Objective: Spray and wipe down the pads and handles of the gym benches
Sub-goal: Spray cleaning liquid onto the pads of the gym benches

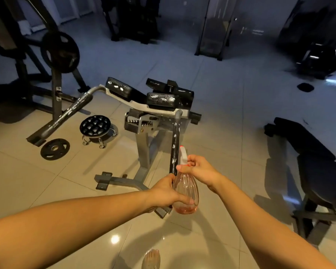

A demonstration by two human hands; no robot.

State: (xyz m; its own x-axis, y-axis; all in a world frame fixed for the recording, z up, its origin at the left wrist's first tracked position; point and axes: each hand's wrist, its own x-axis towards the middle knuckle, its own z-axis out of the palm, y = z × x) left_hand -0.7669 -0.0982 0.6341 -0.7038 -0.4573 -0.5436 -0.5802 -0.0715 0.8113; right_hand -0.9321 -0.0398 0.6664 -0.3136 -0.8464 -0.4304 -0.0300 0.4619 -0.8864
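Right hand (199, 167): grips spray bottle (185, 193) neck, just right of handle (175, 140)
Left hand (168, 193): wrapped round handle's lower end
Bench (139, 105): black pads (161, 99) flecked white, beyond handle
Handle: black, white-spotted
Spray bottle: clear pink, against handle

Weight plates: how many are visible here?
2. One weight plate hangs on the rack at upper left; another lies flat on the floor beside the round stool. The dark background may hide more.
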